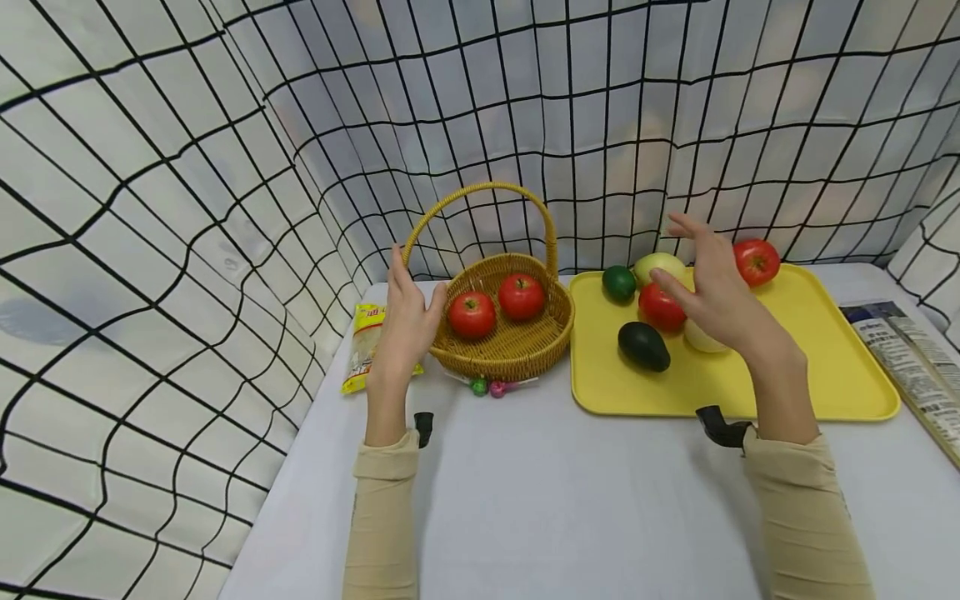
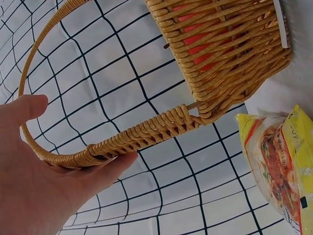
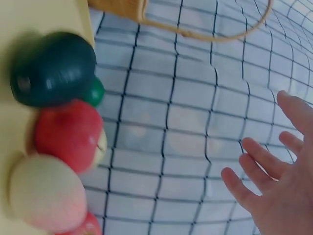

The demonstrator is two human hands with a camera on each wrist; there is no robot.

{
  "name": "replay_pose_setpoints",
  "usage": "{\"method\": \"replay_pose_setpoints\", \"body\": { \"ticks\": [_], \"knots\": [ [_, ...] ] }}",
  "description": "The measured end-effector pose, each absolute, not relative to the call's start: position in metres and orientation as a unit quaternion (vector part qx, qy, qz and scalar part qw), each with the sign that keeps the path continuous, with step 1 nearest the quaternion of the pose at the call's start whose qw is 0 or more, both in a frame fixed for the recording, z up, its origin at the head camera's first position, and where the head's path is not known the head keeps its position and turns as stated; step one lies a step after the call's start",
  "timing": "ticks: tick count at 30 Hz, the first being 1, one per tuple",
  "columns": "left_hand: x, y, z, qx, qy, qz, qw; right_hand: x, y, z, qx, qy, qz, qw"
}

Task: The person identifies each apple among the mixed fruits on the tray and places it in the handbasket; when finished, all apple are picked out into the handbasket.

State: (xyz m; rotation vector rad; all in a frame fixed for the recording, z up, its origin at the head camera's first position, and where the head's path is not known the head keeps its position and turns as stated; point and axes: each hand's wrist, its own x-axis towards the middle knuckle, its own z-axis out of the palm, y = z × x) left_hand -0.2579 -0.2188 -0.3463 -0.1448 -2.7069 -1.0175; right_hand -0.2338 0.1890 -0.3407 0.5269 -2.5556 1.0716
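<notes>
Round woven wicker basket with arched handle, left fingers straight against it.

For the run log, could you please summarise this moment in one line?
left hand open, touching basket | right hand open above tray | two tomatoes in basket

Left hand sits down at 7 o'clock, fingers straight, with the wicker basket handle resting across the fingertips. Basket body's up at 1 o'clock with something red showing through the weave. Yellow snack packet at 4 o'clock.
</notes>
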Motion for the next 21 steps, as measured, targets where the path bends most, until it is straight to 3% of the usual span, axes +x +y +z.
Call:
{"method": "replay_pose_setpoints", "body": {
  "ticks": [8,15,21],
  "knots": [
    [-0.255,-0.219,-0.348,-0.044,-0.929,-0.35,0.114,-0.206,0.201,-0.323,0.177,-0.904,0.335,0.2],
    [-0.257,-0.219,-0.35,-0.047,-0.929,-0.347,0.119,-0.19,0.195,-0.309,0.208,-0.884,0.309,0.284],
    [-0.259,-0.218,-0.348,-0.049,-0.93,-0.345,0.12,-0.175,0.203,-0.295,0.193,-0.879,0.298,0.317]
  ]
}}
